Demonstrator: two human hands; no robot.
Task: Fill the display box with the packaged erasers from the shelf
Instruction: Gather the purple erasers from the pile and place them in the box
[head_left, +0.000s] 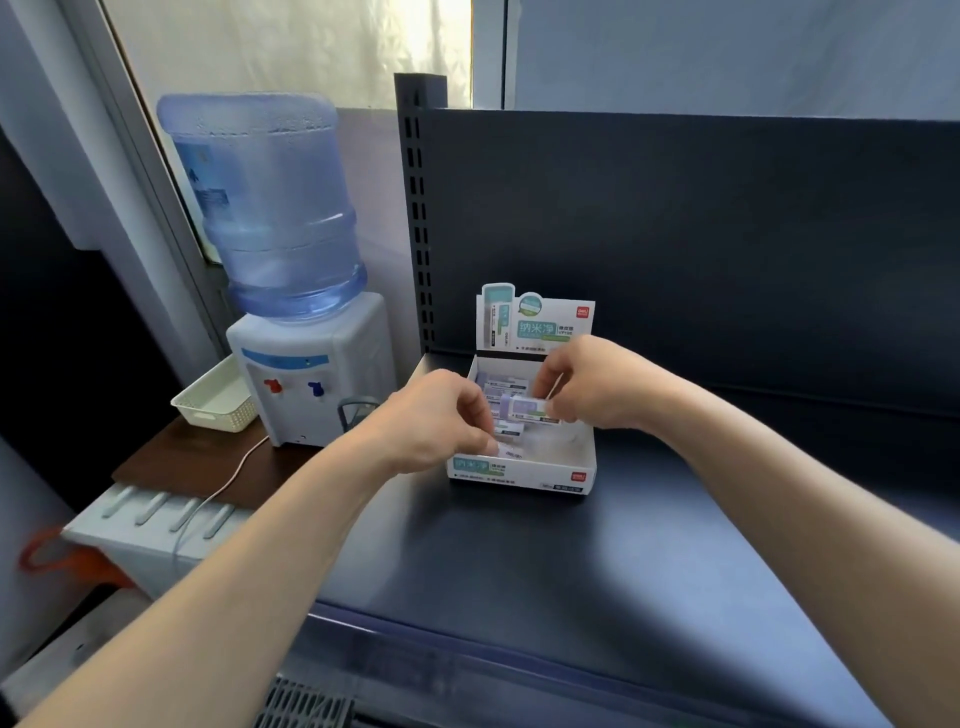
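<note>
A white display box (584, 457) with a raised printed back flap stands on the dark shelf (519, 561). Several packaged erasers (506, 387) lie inside it, on its left and back side. My left hand (441, 421) and my right hand (587, 384) are both over the box. Between them they pinch one packaged eraser (522, 408), white with a lilac end, held level just above the others. The left fingers grip its left end and the right fingers its right end.
A water dispenser (306, 364) with a blue bottle stands left of the shelf on a brown table. A white basket (218, 400) sits beside it. The shelf's perforated upright (418, 218) and dark back panel rise behind the box.
</note>
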